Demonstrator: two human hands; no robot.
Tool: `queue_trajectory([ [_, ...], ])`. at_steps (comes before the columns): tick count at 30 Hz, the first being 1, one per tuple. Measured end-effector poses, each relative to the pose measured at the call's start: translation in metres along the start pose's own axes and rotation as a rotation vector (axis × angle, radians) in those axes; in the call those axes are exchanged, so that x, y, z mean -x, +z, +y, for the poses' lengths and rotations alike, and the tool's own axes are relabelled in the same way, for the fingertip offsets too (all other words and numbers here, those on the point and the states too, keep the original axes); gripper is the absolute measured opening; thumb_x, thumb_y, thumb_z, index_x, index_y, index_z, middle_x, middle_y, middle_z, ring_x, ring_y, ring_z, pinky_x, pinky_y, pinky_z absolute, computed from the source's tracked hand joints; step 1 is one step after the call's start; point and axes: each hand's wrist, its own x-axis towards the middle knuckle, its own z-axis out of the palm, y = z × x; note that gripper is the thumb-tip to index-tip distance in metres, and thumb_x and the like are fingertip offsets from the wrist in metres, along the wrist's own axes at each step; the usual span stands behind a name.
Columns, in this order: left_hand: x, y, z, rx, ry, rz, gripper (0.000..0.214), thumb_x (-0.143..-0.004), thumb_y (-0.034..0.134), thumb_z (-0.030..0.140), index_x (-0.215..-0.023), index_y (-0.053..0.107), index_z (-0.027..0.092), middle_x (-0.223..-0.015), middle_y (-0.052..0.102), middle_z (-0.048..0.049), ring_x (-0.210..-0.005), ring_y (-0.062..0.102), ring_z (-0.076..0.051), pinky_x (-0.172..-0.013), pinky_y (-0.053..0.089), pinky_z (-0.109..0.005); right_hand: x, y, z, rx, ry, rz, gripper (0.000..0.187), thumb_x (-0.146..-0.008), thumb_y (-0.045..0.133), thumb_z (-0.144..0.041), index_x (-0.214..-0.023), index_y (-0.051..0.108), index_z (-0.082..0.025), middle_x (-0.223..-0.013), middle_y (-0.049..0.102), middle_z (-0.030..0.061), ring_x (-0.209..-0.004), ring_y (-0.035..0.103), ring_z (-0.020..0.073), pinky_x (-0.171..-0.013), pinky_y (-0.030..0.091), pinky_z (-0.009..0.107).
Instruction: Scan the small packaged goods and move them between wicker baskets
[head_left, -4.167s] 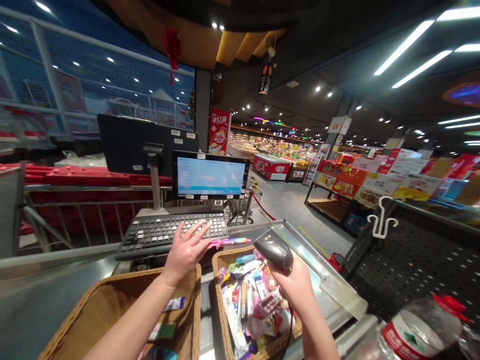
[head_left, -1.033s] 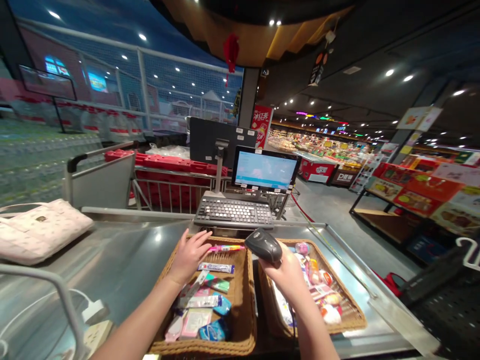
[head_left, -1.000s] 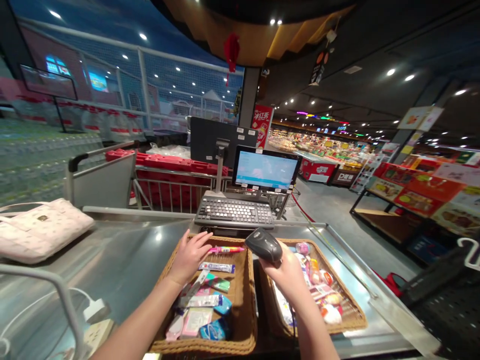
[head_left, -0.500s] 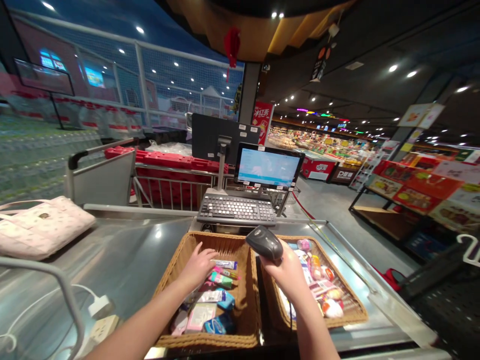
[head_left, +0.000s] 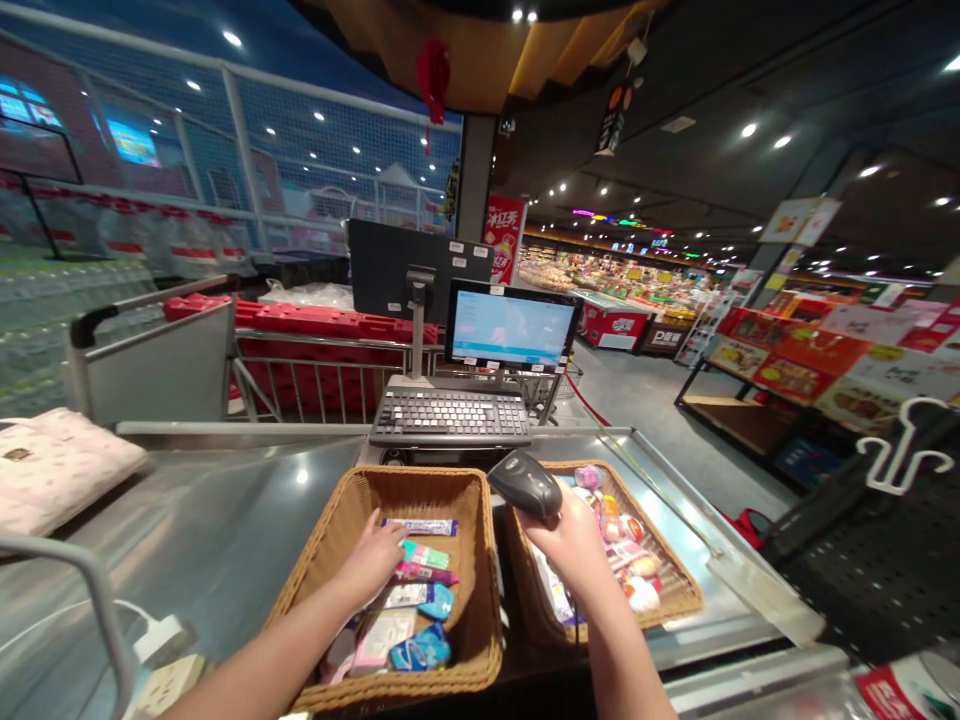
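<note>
My right hand [head_left: 570,535] is closed round a black barcode scanner [head_left: 525,483], held up above the gap between two wicker baskets. Inside the left basket [head_left: 491,560], my left hand [head_left: 373,560] reaches palm down with its fingers apart, by a slim blue-and-white packet [head_left: 429,526]. A green packet [head_left: 426,554] and a pink-purple packet [head_left: 431,574] lie just beside its fingers. Closer to me are a bright blue packet [head_left: 420,650] and a pale pink-and-white pack [head_left: 382,640]. Small colourful packaged goods [head_left: 626,555] fill the right basket [head_left: 686,595], partly hidden behind my right hand.
Behind the baskets stand a keyboard [head_left: 452,414] and a lit monitor [head_left: 512,327]. A pale patterned bag [head_left: 64,470] rests on the metal counter [head_left: 225,510] at left, near a grey curved rail [head_left: 94,570] and a power strip [head_left: 171,685]. White hooks [head_left: 904,450] hang at right.
The view has swung right, so everything sits further left. My left hand has shifted slightly among the packets, and the green and pink-purple ones lie differently. The scanner stays in my right hand.
</note>
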Motion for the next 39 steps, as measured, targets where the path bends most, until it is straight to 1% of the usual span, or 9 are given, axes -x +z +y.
queue_trajectory([
  [3,0.0,-0.005,0.005,0.004,-0.024,-0.048,0.011,-0.08,0.063,0.022,-0.081,0.074,0.024,-0.127,0.066,-0.0098,-0.127,0.052,-0.029,-0.115,0.012,-0.063,0.004,-0.011,0.008,0.016,0.036,0.021,0.026,-0.074,0.06,-0.021,-0.098,0.069,-0.018,-0.092,0.072,0.007,-0.088,0.066,0.0252,-0.08,0.052,0.035],
  [9,-0.03,-0.032,0.03,0.043,0.026,0.035,0.018,-0.084,0.059,0.033,-0.095,0.073,0.027,-0.136,0.06,-0.0105,-0.132,0.048,-0.031,-0.113,0.017,-0.066,0.013,-0.045,0.034,0.049,0.131,0.075,0.022,-0.073,0.06,-0.022,-0.092,0.069,-0.018,-0.088,0.072,0.0059,-0.082,0.067,0.0237,-0.076,0.052,0.033],
  [13,-0.063,-0.047,0.07,0.106,0.085,0.144,0.023,-0.084,0.061,0.038,-0.103,0.071,0.029,-0.141,0.055,-0.0092,-0.134,0.045,-0.03,-0.113,0.018,-0.065,0.016,-0.07,0.056,0.07,0.185,0.11,0.02,-0.074,0.059,-0.026,-0.089,0.068,-0.017,-0.088,0.071,0.0071,-0.08,0.067,0.0237,-0.073,0.052,0.033],
  [17,-0.094,-0.049,0.12,0.161,0.163,0.242,0.024,-0.084,0.061,0.039,-0.105,0.069,0.029,-0.145,0.051,-0.0094,-0.136,0.043,-0.031,-0.113,0.019,-0.066,0.018,-0.09,0.073,0.098,0.223,0.146,0.022,-0.073,0.06,-0.03,-0.087,0.069,-0.016,-0.085,0.071,0.0073,-0.079,0.067,0.0241,-0.072,0.052,0.032],
  [21,-0.124,-0.045,0.162,0.159,0.159,0.241,0.037,-0.085,0.06,0.037,-0.121,0.062,0.028,-0.148,0.046,-0.0124,-0.139,0.038,-0.032,-0.113,0.02,-0.066,0.021,-0.105,0.086,0.117,0.256,0.176,0.025,-0.073,0.059,-0.031,-0.089,0.069,-0.016,-0.083,0.071,0.0079,-0.08,0.067,0.0248,-0.072,0.052,0.033],
  [25,-0.159,-0.041,0.188,0.104,0.103,0.242,0.034,-0.085,0.059,0.04,-0.112,0.066,0.022,-0.15,0.042,-0.0161,-0.142,0.033,-0.033,-0.114,0.019,-0.064,0.022,-0.115,0.097,0.115,0.267,0.181,0.025,-0.074,0.061,-0.033,-0.09,0.07,-0.017,-0.083,0.072,0.0069,-0.08,0.068,0.0248,-0.072,0.052,0.032],
  [31,-0.198,-0.024,0.2,0.059,0.042,0.179,0.033,-0.086,0.054,0.045,-0.083,0.073,0.019,-0.143,0.051,-0.0166,-0.14,0.033,-0.037,-0.112,0.016,-0.067,0.022,-0.124,0.107,0.095,0.263,0.195,0.023,-0.071,0.061,-0.028,-0.089,0.071,-0.018,-0.08,0.072,0.0049,-0.076,0.068,0.0235,-0.069,0.053,0.031],
  [36,-0.205,-0.004,0.194,0.093,0.024,0.142,0.029,-0.084,0.055,0.044,-0.089,0.074,0.023,-0.138,0.056,-0.0149,-0.136,0.037,-0.039,-0.106,0.018,-0.071,0.021,-0.128,0.114,0.078,0.271,0.196,0.021,-0.072,0.061,-0.029,-0.087,0.07,-0.018,-0.077,0.071,0.0055,-0.075,0.067,0.0246,-0.07,0.054,0.034],
  [39,-0.208,0.002,0.193,0.128,0.001,0.133,0.024,-0.083,0.057,0.038,-0.093,0.073,0.023,-0.133,0.06,-0.0138,-0.134,0.039,-0.038,-0.105,0.018,-0.072,0.02,-0.128,0.119,0.069,0.278,0.193,0.021,-0.072,0.061,-0.028,-0.088,0.07,-0.018,-0.08,0.072,0.0064,-0.076,0.068,0.0251,-0.071,0.054,0.034],
])
